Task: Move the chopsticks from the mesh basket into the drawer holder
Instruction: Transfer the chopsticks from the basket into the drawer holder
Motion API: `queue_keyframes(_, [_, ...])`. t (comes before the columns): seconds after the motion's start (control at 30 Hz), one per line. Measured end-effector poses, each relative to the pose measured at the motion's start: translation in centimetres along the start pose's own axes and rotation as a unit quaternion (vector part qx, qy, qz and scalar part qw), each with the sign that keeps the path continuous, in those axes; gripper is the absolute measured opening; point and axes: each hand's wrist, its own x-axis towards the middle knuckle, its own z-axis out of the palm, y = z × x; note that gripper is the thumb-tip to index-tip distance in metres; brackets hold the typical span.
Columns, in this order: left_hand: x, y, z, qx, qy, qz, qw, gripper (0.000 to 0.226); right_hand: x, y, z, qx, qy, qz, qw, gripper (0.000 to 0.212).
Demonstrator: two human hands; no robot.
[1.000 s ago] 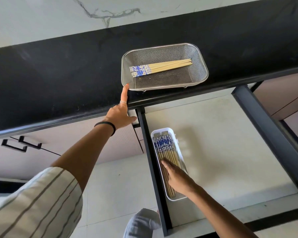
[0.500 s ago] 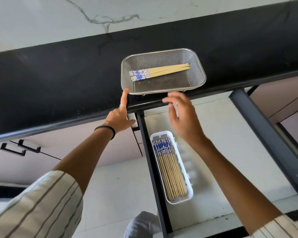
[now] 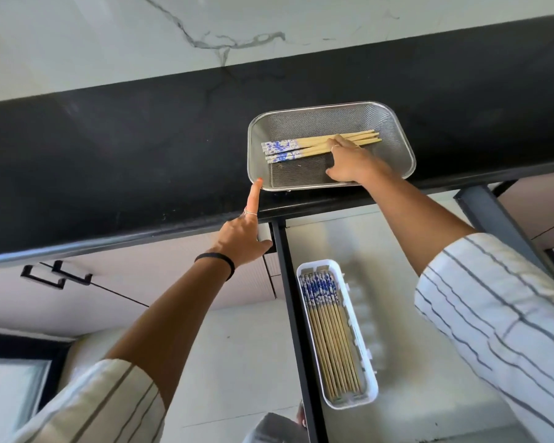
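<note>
A silver mesh basket (image 3: 394, 123) sits on the black counter near its front edge. Several bamboo chopsticks (image 3: 304, 145) with blue-and-white ends lie across it. My right hand (image 3: 349, 161) is inside the basket, fingers spread on the chopsticks' plain ends, not lifting them. My left hand (image 3: 243, 231) points its index finger at the basket's near left corner and touches the rim there. Below, in the open drawer, a white holder (image 3: 370, 391) is filled with several matching chopsticks (image 3: 330, 330), patterned ends away from me.
The black counter (image 3: 109, 161) runs across the view under a white marble wall (image 3: 109, 43). The drawer's dark side rails (image 3: 296, 314) frame its pale floor (image 3: 413, 378). Black cabinet handles (image 3: 56, 276) are at the left.
My right hand left the holder in the drawer, rose over the counter edge and now rests on the chopsticks in the basket. My left hand kept its finger at the basket's corner.
</note>
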Motion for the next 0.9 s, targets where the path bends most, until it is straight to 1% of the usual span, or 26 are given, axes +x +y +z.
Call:
queue_keyframes(0.03, [0.0,-0.1,0.0,-0.003,0.004,0.002,1.0,0.113,0.4,-0.2,0.2,-0.01,0.022,-0.006,1.0,0.071])
queue_keyframes(0.13, [0.0,-0.2,0.1,-0.011,0.015,0.009,1.0,0.112,0.9,-0.6,0.8,-0.054,0.105,-0.031,0.993,0.06])
queue_keyframes(0.27, [0.0,-0.3,0.3,-0.02,0.023,0.014,0.999,0.115,1.3,-0.5,0.9,-0.099,0.148,-0.052,0.983,0.058])
queue_keyframes(0.33, [-0.1,-0.4,0.3,-0.024,0.024,0.011,0.999,0.116,1.5,-0.4,1.0,-0.111,0.147,-0.055,0.981,0.054])
queue_keyframes(0.43, [-0.2,-0.3,0.2,-0.025,0.023,0.008,0.999,0.119,1.4,-0.1,1.4,-0.122,0.118,-0.06,0.984,0.049])
queue_keyframes(0.63, [-0.2,-0.1,0.2,-0.017,0.018,0.001,1.0,0.119,0.7,0.0,1.3,-0.166,0.104,-0.086,0.977,0.048])
queue_keyframes(0.9, [-0.2,0.0,0.0,0.001,0.006,0.001,1.0,0.118,-1.2,0.4,-0.4,-0.191,0.13,-0.114,0.966,0.05])
